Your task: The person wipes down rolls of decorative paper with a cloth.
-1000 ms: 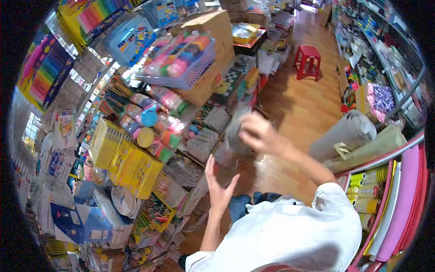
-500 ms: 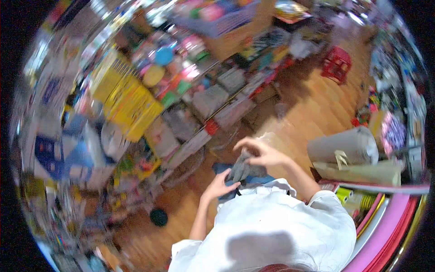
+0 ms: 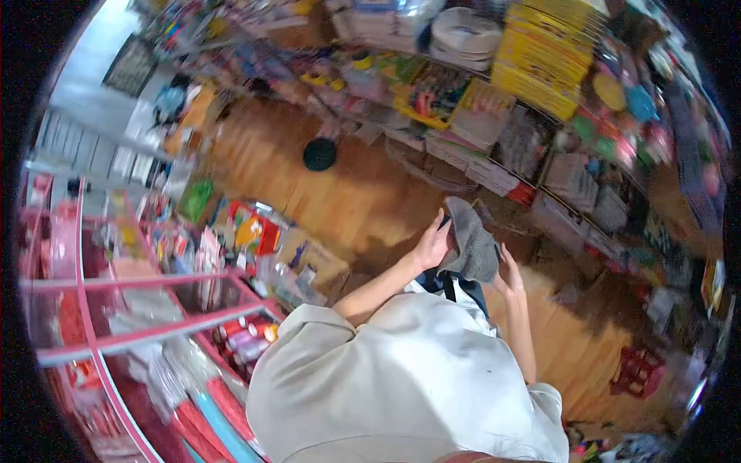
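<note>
A piece of grey cloth [image 3: 471, 245] is spread between my two hands, in front of my white shirt. On its left side, my left hand [image 3: 434, 245] grips the edge, with the fingertips partly behind the fabric. My right hand [image 3: 508, 274] is at the opposite edge, and its fingers are closed on the lower right part of the cloth. Dark blue clothing shows just below it.
A round dark green object [image 3: 319, 154] rests on the wooden floor [image 3: 262, 158]. Low shelves hold yellow boxes [image 3: 543, 54] and packed goods. To the left is a pink-framed rack [image 3: 154, 279]; a red plastic stool [image 3: 638, 372] stands at right.
My view has swung round, bringing the pink-framed rack into sight on the left. The grey cloth was bunched between my hands and is now opened out wider.
</note>
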{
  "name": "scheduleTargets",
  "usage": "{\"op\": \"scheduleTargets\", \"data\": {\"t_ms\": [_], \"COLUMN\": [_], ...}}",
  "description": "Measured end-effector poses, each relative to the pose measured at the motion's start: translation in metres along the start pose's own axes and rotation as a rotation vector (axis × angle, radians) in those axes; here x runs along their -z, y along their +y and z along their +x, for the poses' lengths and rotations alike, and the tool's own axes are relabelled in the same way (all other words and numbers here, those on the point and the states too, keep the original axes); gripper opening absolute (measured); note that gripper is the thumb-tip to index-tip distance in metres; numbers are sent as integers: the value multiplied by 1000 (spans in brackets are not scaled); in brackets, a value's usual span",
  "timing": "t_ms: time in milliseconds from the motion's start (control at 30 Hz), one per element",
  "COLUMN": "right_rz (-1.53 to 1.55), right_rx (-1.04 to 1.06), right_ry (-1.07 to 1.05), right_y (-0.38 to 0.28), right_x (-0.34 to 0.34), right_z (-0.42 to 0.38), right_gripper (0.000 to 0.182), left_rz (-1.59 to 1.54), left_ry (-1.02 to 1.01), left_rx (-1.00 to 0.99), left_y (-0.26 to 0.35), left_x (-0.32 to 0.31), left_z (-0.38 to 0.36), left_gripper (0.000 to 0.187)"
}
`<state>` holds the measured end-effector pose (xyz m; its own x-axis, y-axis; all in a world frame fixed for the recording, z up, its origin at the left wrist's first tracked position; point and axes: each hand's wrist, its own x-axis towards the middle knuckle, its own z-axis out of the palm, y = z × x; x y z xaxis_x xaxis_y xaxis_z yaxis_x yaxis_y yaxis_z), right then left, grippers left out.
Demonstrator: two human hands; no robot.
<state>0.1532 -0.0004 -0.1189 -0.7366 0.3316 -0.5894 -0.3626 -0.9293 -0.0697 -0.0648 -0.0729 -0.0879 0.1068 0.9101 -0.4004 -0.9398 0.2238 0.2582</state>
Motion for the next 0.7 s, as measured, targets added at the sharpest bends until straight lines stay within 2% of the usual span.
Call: {"op": "scheduleTargets", "data": {"t_ms": [33, 67, 100, 167, 233, 300, 367, 400, 433, 533, 567, 633, 700], "right_rz": [-115, -228, -247, -438, -497, -558, -701, -807, -798, -986, -1111, -1248, -1510], "right_rx": [109, 226, 206, 239, 243, 256, 235, 222, 269, 307, 308, 308, 320], "right_ry": [7, 9, 6, 51, 47, 43, -84, 65, 94, -70, -108, -156, -285], "right_y": [1, -1, -4, -1, -6, -16, -38, -46, -45, -57, -68, -83, -93], "right_x": [2, 4, -6, -42, -52, -51, -34, -37, -39, -56, -44, -49, -60], "right_z": [7, 13, 14, 7, 8, 14, 21, 21, 23, 32, 41, 49, 54], "right_gripper": [44, 42, 42, 40, 35, 30, 24, 18, 16, 11, 12, 14, 16], "left_rz": [88, -58, -73, 299, 220, 376, 412, 461, 448, 1086, 1076, 1236, 1226], "left_ry": [36, -4, -1, 162, 166, 190, 195, 199, 210, 268, 281, 88, 97], "left_rx": [-53, 77, 55, 38, 57, -12, -116, -210, -228, -286, -303, -469, -513], "left_y": [-1, 5, 5, 7, 12, 16, 24, 29, 33, 55, 62, 75, 87], "left_x": [7, 18, 20, 24, 28, 34, 23, 20, 30, 45, 51, 60, 62], "left_z": [-3, -9, -12, -23, -29, -32, -43, -47, -48, -58, -60, -61, -67], "left_gripper": [66, 53, 53, 42, 40, 40, 37, 33, 33, 15, 15, 16, 19]}}
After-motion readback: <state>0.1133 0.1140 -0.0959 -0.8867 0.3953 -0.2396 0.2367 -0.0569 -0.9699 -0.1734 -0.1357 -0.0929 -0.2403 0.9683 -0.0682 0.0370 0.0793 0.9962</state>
